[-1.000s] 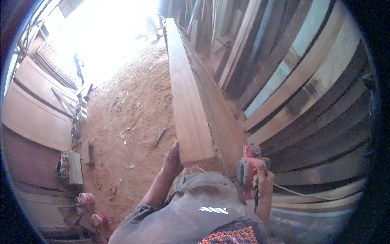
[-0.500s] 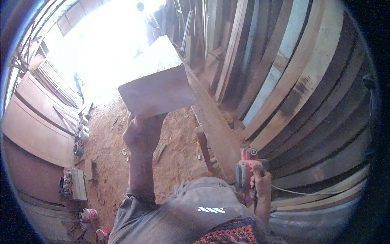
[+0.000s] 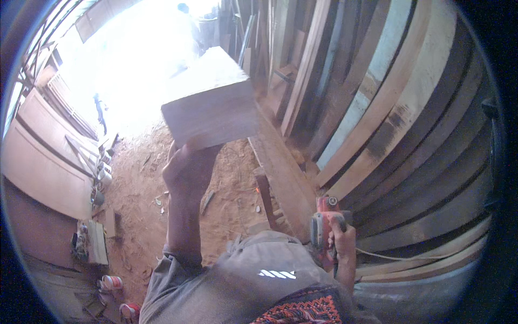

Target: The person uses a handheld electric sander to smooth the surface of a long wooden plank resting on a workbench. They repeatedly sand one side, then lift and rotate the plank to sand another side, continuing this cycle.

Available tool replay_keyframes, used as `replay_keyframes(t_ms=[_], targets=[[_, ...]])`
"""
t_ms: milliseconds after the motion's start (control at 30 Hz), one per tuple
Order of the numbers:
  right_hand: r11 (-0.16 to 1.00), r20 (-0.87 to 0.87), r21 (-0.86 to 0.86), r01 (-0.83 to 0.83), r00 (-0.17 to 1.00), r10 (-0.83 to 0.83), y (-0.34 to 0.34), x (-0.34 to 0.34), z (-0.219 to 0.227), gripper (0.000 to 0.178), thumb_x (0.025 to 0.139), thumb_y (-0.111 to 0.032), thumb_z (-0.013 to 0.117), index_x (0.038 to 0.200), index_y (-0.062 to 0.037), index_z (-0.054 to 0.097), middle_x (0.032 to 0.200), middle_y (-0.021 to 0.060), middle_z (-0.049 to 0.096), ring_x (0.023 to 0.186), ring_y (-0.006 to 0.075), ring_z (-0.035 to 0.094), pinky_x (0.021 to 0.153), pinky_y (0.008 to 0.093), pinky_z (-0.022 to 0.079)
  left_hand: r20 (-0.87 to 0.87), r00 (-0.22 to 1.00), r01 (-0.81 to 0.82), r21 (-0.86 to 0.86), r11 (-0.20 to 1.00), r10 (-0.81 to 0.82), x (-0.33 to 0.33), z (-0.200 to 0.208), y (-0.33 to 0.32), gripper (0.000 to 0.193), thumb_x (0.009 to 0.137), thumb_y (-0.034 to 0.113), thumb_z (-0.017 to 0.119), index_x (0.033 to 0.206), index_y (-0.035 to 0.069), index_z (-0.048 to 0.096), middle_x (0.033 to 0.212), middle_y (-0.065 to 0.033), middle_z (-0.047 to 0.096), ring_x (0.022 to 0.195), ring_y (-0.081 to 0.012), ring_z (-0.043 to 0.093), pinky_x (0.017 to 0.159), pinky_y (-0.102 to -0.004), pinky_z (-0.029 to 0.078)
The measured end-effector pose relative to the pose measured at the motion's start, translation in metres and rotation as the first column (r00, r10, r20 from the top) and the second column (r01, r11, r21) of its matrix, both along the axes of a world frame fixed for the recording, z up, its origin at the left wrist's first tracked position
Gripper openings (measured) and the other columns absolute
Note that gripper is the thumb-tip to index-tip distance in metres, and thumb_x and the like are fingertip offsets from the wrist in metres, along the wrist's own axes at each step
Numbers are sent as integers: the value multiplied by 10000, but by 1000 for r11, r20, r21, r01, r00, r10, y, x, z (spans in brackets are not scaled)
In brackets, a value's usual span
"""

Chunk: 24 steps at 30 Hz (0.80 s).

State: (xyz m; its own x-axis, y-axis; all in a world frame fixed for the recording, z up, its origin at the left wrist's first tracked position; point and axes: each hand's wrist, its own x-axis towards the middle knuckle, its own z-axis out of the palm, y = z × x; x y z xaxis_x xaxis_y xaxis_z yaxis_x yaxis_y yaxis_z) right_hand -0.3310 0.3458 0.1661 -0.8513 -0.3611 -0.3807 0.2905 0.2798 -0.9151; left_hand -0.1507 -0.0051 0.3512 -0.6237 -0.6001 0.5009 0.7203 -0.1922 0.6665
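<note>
Raised in front of me is a thick wooden block, its top face washed out by bright light. My left hand grips its lower edge from beneath, fingers partly hidden behind the wood. Low on the right, my right hand is wrapped round the handle of a red and grey electric hand planer. The planer is beside the near end of a long wooden plank; whether it touches the plank I cannot tell. A pale cord runs off to the right behind my right hand.
Many long boards lean along the right side. Wooden door panels stand at the left, with paint cans near them. Brown dirt floor carries scattered chips. At the far end, a blurred person stands in bright light.
The block has turned slightly in my left hand, and its facing side looks lighter. My view has shifted a little. The planer stays low on the right in my right hand.
</note>
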Motion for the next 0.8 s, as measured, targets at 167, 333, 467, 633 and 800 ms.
replay_keyframes(t_ms=[167,333,467,633,800], targets=[[997,-38,35,-73,996,75,-1,-6,2,379,995,-403,707,964,-29,661,629,-6,564,470,93,517,417,274,399,8,999,41,31,999,-41,-6,8,9,777,899,335,749,1427,-142,437,1346,-238,597,1296,-330,570,1164,-486,400],[998,-8,29,-55,998,56,-3,-2,8,383,1004,-394,698,967,-15,656,623,4,563,467,103,523,416,277,398,-3,998,70,40,997,-70,-8,17,12,767,895,289,763,1420,-161,432,1339,-252,600,1296,-326,571,1170,-475,392],[998,-15,18,-57,998,57,-3,2,8,383,1002,-391,701,966,-12,655,620,1,556,467,100,517,423,276,398,-15,996,91,29,995,-91,-11,18,12,799,886,294,771,1435,-162,412,1365,-266,583,1315,-325,561,1185,-472,371],[998,-30,25,-53,998,54,-2,2,8,385,994,-398,712,958,-19,653,621,-8,553,471,91,509,431,266,393,-4,995,102,27,994,-102,-13,17,12,815,884,296,773,1443,-162,398,1368,-270,579,1318,-328,559,1190,-476,367],[998,-19,26,-54,998,54,-1,1,9,397,986,-414,719,955,-24,650,625,-11,554,474,85,510,430,263,389,-1,996,89,32,995,-90,-17,19,15,832,872,294,779,1447,-164,389,1365,-270,579,1314,-329,562,1188,-469,370]])
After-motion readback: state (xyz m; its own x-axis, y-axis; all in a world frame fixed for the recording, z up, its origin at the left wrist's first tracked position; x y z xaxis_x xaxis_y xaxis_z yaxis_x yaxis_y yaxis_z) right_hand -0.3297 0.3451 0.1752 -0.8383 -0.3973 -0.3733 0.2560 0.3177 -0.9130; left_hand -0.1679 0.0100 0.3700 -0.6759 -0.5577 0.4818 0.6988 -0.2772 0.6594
